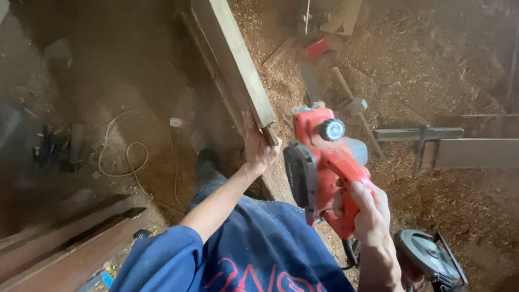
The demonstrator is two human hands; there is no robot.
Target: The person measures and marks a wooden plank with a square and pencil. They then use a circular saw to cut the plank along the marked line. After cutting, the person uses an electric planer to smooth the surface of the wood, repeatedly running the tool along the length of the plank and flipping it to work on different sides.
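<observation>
right hand (pixel 368 213) wrapped tight round the rear handle of red electric planer (pixel 324 162), held in the air | circular saw (pixel 430 259) on the floor just beside | left hand (pixel 258 146) clasps near end of long wooden plank (pixel 238 65) | farther: sawdust-covered floor (pixel 432 65), coiled cord (pixel 127 154)

I note a short-sleeved blue shirt (pixel 254 243) with red lettering, bare forearms, dark trousers (pixel 208 173) beyond the grip.
</observation>
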